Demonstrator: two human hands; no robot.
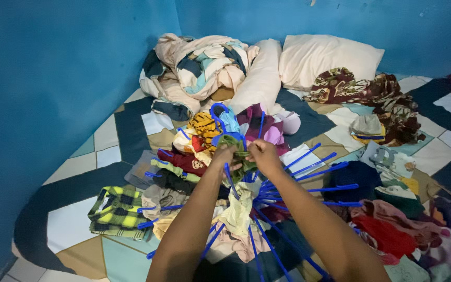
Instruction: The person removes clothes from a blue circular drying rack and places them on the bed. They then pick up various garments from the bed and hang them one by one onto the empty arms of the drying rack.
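Fingers of the left hand (224,155) and right hand (263,154) pinch a green garment (242,156) above blue hangers (288,188).

Viewpoint: head-worn, above and behind both forearms
Direction: looking down and forward across the patchwork bed cover (131,130) toward the corner of the blue walls (53,78)
Nearness: close to the left hand (224,155) and right hand (265,155), both near frame centre; pillows (324,57) far back
Coverage: single view only, nothing shared with another
Lower edge: cuts off the arms at the elbows
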